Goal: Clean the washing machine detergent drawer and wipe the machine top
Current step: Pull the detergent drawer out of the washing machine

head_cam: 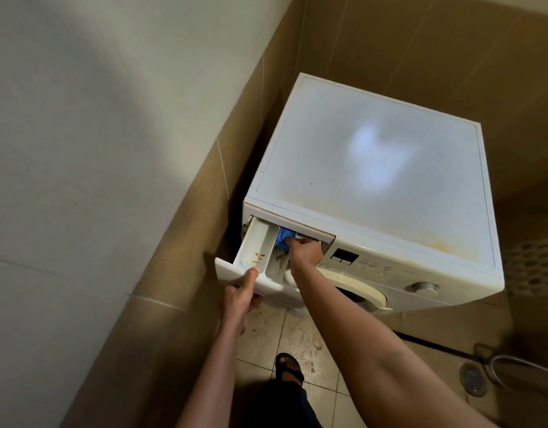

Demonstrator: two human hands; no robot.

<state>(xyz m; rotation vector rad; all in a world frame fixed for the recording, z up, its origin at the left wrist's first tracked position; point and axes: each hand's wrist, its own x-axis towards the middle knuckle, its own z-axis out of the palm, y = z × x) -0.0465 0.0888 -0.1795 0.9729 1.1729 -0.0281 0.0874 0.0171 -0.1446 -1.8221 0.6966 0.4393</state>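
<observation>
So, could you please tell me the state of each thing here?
Detergent drawer: pulled out, brown stains inside.
Machine top: yellowish stains near front edge.
Left hand: grips the drawer front.
Right hand: fingers inside the drawer at the blue insert.

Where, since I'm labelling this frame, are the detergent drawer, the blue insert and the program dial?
detergent drawer (256, 240): head view, floor of its left compartment.
blue insert (284, 235): head view, its top face.
program dial (425, 286): head view, knob centre.
</observation>
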